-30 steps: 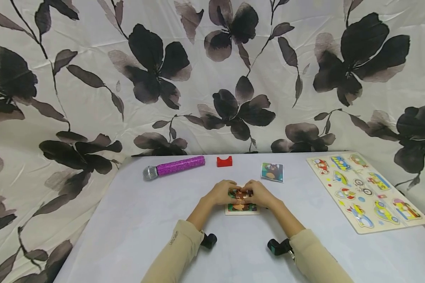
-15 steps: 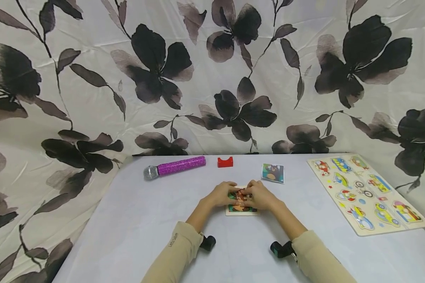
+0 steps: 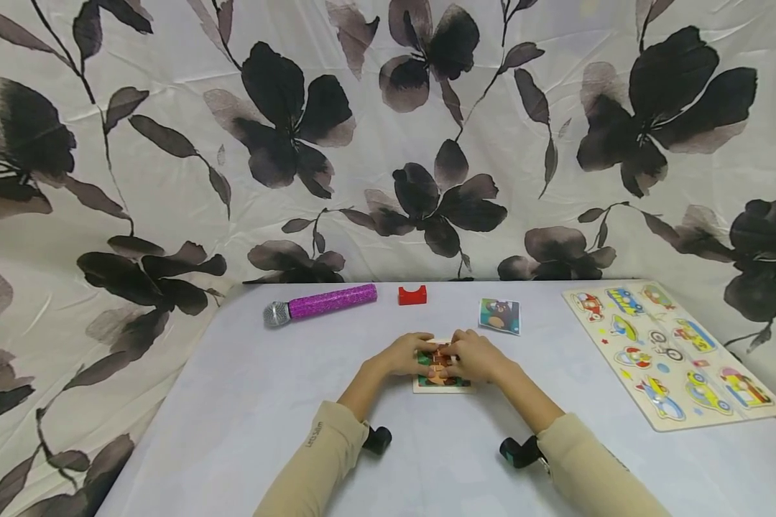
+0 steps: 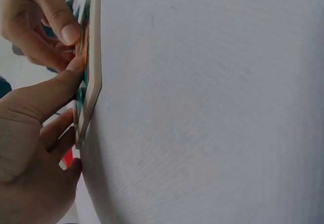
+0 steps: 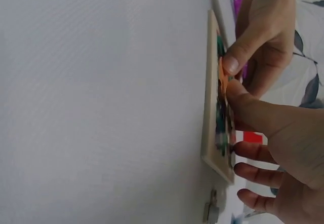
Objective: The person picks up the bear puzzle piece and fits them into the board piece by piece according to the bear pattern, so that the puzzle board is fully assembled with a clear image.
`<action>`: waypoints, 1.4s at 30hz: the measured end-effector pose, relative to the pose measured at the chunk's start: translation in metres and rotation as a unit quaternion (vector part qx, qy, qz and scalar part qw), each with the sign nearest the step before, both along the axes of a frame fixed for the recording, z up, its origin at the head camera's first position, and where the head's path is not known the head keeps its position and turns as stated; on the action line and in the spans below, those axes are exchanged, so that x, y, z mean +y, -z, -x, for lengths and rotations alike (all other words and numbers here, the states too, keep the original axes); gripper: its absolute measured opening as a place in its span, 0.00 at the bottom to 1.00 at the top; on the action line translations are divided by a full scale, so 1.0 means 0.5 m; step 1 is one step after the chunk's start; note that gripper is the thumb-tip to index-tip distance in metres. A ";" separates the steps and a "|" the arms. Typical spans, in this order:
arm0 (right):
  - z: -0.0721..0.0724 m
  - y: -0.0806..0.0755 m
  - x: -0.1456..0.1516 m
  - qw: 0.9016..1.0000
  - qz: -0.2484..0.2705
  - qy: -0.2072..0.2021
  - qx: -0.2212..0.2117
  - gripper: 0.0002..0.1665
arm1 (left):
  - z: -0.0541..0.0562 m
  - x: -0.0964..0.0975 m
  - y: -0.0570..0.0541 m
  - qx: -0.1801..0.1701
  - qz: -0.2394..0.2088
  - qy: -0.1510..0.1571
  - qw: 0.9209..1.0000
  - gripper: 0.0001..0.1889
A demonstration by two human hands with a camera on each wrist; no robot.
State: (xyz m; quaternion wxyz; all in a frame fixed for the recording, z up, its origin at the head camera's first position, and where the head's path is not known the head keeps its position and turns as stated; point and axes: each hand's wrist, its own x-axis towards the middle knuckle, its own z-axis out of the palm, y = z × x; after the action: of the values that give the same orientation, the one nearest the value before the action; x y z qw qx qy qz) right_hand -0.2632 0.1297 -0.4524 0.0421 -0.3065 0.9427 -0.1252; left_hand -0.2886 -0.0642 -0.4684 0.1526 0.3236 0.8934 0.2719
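A small wooden jigsaw puzzle board (image 3: 442,390) with a brown and orange animal picture on green lies flat on the table between both hands. My left hand (image 3: 397,357) comes from its left side, thumb and forefinger on the pieces. From the right, my right hand (image 3: 481,357) touches the picture in the same way. An orange puzzle piece (image 5: 223,74) sits under the two thumbs, which nearly meet in the right wrist view. The other fingers of the right hand are spread past the board's edge. Parts of the picture are hidden by the hands.
A picture card (image 3: 500,316) of a bear lies behind the right hand. Farther back are a red notched block (image 3: 412,295) and a purple glitter microphone (image 3: 330,301). A large vehicle puzzle board (image 3: 647,352) lies at right, with a floral cloth (image 3: 362,143) behind the table.
Both hands stay over the small puzzle, with small shifts of the fingers on its pieces. The right forearm has moved slightly to the right.
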 end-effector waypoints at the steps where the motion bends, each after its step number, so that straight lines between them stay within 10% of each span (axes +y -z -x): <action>1: -0.001 0.001 -0.001 1.000 -0.005 0.000 0.003 0.23 | -0.001 -0.001 0.000 -0.003 0.000 -0.003 1.000 0.30; 9: -0.007 -0.002 -0.023 0.999 -0.022 0.044 -0.003 0.24 | 0.004 -0.005 0.006 -0.006 -0.005 -0.012 1.000 0.29; 17: 0.016 0.020 -0.006 0.982 0.175 0.025 -0.069 0.16 | 0.005 -0.006 0.009 -0.015 -0.010 -0.019 1.000 0.29; 22: 0.006 0.028 -0.004 0.986 0.160 -0.008 -0.047 0.12 | 0.005 -0.012 0.006 -0.016 -0.006 -0.020 1.000 0.29; 30: 0.013 0.023 -0.017 0.975 0.185 0.058 -0.110 0.08 | 0.004 -0.010 0.000 -0.017 0.000 -0.016 1.000 0.29; 37: 0.017 0.006 0.013 0.977 0.183 -0.006 -0.108 0.09 | -0.004 0.010 0.001 0.036 0.024 -0.041 0.998 0.23; 42: 0.000 -0.006 0.077 0.970 0.204 0.076 -0.110 0.17 | -0.008 0.026 0.002 0.031 0.021 -0.081 0.996 0.25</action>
State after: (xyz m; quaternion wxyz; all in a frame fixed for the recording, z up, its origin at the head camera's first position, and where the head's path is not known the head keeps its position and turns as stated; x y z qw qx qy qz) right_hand -0.2631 0.1683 -0.4491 0.0722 -0.2209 0.9072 -0.3508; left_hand -0.2845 -0.0514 -0.4694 0.1090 0.2555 0.9264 0.2540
